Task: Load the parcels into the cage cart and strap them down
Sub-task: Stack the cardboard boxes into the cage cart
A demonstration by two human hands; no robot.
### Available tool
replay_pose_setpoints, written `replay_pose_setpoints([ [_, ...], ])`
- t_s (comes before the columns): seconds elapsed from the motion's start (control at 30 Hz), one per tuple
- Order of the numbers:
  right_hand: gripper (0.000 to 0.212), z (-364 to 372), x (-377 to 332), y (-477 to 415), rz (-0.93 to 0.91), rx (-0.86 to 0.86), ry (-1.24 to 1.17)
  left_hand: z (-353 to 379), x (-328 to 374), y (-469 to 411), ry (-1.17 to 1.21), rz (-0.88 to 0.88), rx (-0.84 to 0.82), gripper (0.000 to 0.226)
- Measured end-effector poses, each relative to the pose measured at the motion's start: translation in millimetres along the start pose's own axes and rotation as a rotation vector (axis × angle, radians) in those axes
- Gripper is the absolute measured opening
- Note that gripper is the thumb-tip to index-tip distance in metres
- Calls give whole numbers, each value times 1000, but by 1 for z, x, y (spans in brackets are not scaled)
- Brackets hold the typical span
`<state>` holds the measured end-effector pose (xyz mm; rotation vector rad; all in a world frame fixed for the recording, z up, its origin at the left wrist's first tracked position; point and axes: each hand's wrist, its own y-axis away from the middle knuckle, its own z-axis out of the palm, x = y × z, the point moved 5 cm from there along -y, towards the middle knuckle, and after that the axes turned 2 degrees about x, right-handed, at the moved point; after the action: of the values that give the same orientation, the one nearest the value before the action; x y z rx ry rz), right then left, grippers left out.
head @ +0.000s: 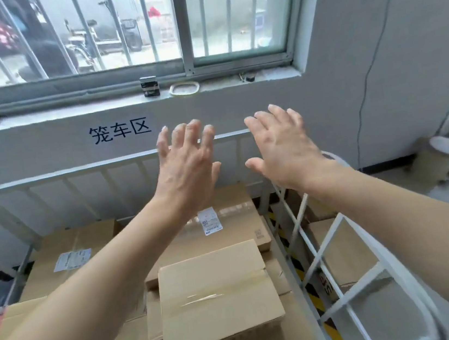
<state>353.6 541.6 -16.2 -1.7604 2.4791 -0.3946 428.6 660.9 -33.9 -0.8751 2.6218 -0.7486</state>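
The pale wall with its barred window fills the upper half of the view, and black characters are painted on it below the sill.

Against that wall stands the cage cart, a frame of white metal bars. Its back rail runs across the middle of the view and its right side panel comes toward the camera with crossed bars.

The cart holds the parcels, all brown cardboard boxes, stacked close together:
- A wide box with a white label lies at the back left.
- Another labelled box, sealed with clear tape, sits at the back right against the rail.
- A smaller taped box rests on top of the stack, nearest the camera.
- A box with red tape shows at the lower left edge.

More cardboard boxes show through the bars of the right panel. I cannot tell whether they lie inside the cart.

Both bare forearms reach forward over the load. The left hand and the right hand are raised side by side in front of the back rail, backs to the camera. Their fingers are spread and straight, and they hold nothing and touch no parcel.

On the sill sit a small black object and a pale ring.
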Motion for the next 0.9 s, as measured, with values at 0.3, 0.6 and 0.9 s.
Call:
replay_pose_setpoints([
  [0.3,77,-50,120,76,63,122,30,-40,133,-24,30,123,132,61],
  [0.6,75,-30,308,162,219,25,39,-18,339,-50,111,198,144,63],
  [0.9,73,-17,396,203,336,-27,45,-4,433,-79,153,304,184,62],
])
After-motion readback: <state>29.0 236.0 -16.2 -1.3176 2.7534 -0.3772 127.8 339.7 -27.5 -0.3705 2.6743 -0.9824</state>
